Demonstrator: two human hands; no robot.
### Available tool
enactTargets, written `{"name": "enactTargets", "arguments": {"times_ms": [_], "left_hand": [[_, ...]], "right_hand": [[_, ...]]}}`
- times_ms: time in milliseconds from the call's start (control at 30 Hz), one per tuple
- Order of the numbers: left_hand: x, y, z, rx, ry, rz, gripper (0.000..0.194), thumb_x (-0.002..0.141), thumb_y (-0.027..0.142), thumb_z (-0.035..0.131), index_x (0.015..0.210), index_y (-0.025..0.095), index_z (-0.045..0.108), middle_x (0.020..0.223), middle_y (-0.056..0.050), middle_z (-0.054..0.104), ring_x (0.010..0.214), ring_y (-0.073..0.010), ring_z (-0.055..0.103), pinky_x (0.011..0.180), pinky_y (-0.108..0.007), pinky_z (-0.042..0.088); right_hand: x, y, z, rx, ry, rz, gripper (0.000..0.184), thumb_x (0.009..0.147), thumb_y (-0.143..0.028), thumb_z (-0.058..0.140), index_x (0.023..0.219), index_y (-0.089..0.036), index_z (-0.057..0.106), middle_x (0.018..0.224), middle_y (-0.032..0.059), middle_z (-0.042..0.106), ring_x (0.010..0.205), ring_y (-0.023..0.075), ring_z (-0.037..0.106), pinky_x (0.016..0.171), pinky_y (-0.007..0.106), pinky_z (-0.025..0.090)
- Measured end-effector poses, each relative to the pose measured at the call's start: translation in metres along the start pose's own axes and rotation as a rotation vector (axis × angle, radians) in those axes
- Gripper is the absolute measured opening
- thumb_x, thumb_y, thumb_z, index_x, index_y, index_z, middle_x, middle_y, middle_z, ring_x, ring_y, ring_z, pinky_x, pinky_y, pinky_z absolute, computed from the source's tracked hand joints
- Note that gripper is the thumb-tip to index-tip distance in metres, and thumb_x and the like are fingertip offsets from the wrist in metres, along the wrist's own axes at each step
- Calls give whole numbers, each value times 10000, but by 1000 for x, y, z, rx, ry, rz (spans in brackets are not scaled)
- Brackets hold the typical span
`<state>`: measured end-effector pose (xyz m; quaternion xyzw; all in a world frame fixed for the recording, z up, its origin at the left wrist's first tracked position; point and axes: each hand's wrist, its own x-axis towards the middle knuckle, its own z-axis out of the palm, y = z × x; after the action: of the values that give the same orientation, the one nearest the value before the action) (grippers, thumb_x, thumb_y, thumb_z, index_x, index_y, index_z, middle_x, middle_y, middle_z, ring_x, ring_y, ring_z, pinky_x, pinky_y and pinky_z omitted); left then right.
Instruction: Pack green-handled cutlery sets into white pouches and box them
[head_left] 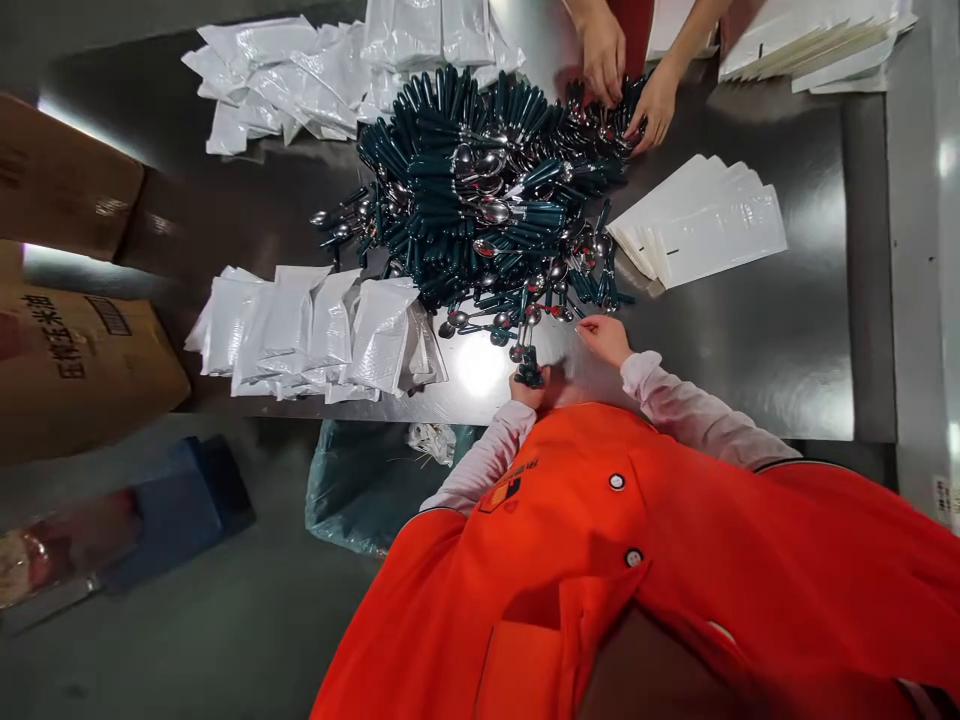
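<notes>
A large heap of spoons [487,210] with dark green handles and shiny metal bowls lies on the metal table [795,340]. At the table's near edge, my left hand [530,393] is closed around a small bunch of spoons [529,368], whose handle ends point up towards me. My right hand [609,340] is just to the right, beside the heap's near edge. Its thumb and fingertips are pressed together, and whatever they may hold is too small to make out. Several loose spoons [502,320] lie between my hands and the heap.
Filled white mailers [300,330] lie left, with more mailers [292,75] behind. Flat white envelopes [712,225] are fanned out on the right. Across the table, a co-worker's hands [630,85] touch the heap. Cardboard boxes [82,360] stand left; a lined bin [352,490] is below the edge.
</notes>
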<state>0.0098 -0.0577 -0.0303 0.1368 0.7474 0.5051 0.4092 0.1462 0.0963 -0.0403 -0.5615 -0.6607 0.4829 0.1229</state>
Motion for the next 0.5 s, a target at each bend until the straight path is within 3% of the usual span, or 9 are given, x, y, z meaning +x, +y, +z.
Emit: {"name": "enactTargets", "arguments": {"times_ms": [133,267,367,500], "left_hand": [[3,-2,7,39,45,-85,283,711,133,807,588,182,557,565,40,544,578,-110,546,668,-265,486],[18,10,5,-146,108,-183,312,780,286,810,699,191,525,496,87,446,473,-81,479,563,-240,451],[35,20,-3,-310,130,-227,375,746,346,833,725,199,489,452,116,398,397,-60,394,461,-216,370],[52,26,-20,-351,112,-223,398,730,331,848,698,203,473,448,124,384,377,-45,343,430,-212,313]], "right_hand": [[30,-16,16,-197,-52,-209,168,861,-182,628,968,-176,757,1134,168,721,1182,337,592,1141,504,393],[55,-19,26,-274,-84,-209,148,858,-145,642,976,-152,731,1120,206,693,1216,375,542,1124,542,377],[61,-15,24,-323,-115,-192,115,868,-107,608,885,-148,714,999,203,686,1172,370,551,1081,536,398],[52,-19,21,-346,-120,-295,170,883,-83,558,940,-141,707,1181,219,655,1280,394,474,1102,570,357]]}}
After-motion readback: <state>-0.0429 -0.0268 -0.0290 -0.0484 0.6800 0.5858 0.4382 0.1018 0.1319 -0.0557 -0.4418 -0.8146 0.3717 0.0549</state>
